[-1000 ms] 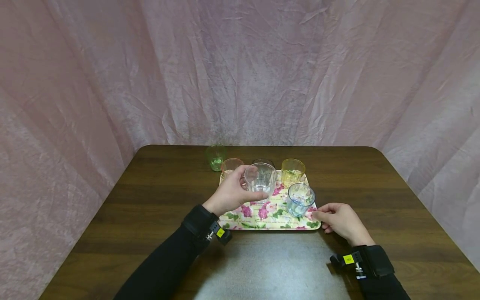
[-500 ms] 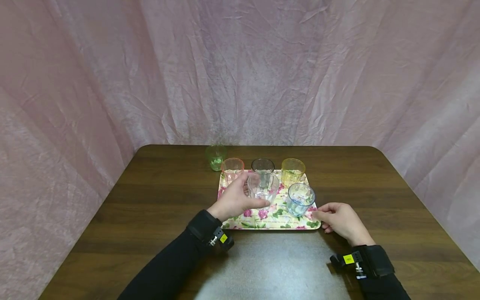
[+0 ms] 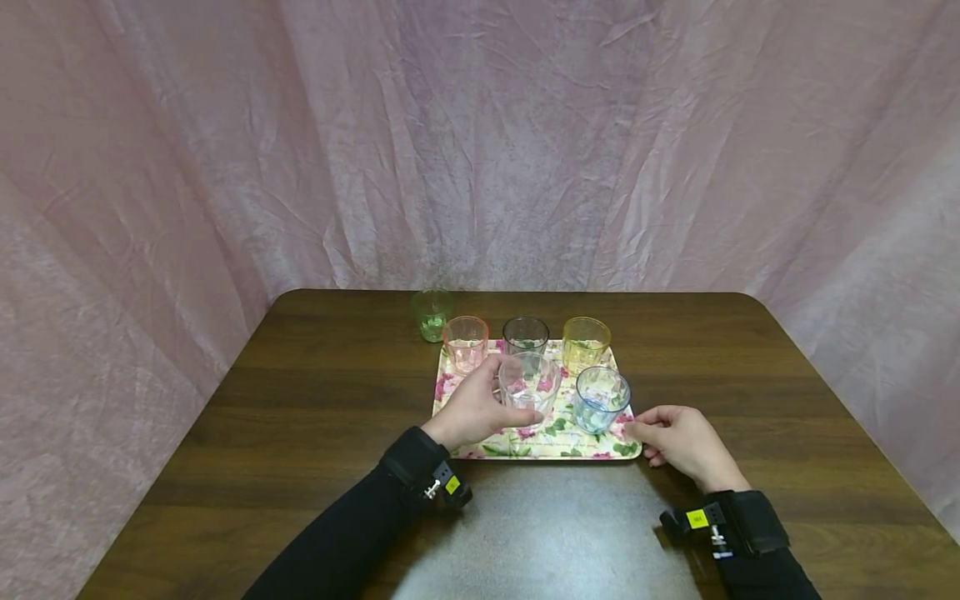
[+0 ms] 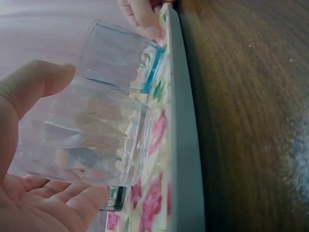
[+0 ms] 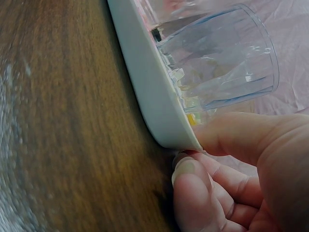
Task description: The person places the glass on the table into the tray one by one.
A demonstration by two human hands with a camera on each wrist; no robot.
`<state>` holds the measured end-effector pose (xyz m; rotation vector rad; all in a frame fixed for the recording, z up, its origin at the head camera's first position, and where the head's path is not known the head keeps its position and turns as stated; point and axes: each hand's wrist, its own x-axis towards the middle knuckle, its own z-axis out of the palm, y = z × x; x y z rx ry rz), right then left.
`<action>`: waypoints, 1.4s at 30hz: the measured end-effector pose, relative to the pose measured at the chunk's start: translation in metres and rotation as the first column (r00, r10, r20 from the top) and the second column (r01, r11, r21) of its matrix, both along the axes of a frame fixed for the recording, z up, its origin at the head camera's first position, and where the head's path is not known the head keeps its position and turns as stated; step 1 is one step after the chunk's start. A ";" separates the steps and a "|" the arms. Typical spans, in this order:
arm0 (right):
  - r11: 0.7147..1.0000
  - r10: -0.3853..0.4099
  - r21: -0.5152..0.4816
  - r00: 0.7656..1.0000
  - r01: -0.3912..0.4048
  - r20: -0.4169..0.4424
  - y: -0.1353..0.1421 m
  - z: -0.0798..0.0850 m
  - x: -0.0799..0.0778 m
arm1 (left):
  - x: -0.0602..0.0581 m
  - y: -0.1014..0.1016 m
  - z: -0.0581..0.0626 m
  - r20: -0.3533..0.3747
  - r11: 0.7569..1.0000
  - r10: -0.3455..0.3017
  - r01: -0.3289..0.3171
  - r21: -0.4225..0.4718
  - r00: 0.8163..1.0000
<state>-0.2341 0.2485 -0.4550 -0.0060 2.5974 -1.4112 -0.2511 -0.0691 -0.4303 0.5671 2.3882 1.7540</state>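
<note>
My left hand (image 3: 480, 406) holds a clear glass (image 4: 82, 140) upright between thumb and fingers, low over the front middle of the floral tray (image 3: 577, 451). Whether its base touches the tray, I cannot tell. At the tray's right front corner, my right hand (image 3: 682, 443) pinches the rim (image 5: 193, 142) between thumb and fingers. A blue-tinted glass (image 3: 600, 402) stands on the tray between the two hands. Along the tray's back are a pink glass (image 3: 466, 343), a dark-rimmed glass (image 3: 526, 335) and a yellow glass (image 3: 587, 346).
A green glass (image 3: 432, 317) stands on the wooden table (image 3: 337, 358), just off the tray's back left corner. Behind the table's far edge hangs a pink curtain (image 3: 480, 167).
My left hand has brought the clear glass down and slightly right, toward the front of the tray, uncovering the dark-rimmed and pink glasses. The right hand stays at the tray corner.
</note>
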 end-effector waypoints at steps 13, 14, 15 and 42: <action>1.000 0.000 -0.002 1.000 0.000 0.006 -0.001 0.001 0.001 | 0.002 0.002 -0.005 -0.015 0.999 0.008 -0.009 -0.051 1.000; 1.000 0.002 0.001 1.000 -0.002 0.004 -0.001 0.001 0.001 | 0.002 0.002 -0.005 -0.016 0.998 0.007 -0.008 -0.056 1.000; 1.000 0.000 0.004 1.000 0.000 0.006 -0.001 0.001 0.001 | 0.002 0.002 -0.005 -0.016 0.998 0.004 -0.005 -0.060 1.000; 1.000 0.000 0.006 1.000 0.000 0.018 0.002 0.001 0.000 | 0.016 -0.002 0.014 0.005 1.000 0.018 -0.018 0.010 1.000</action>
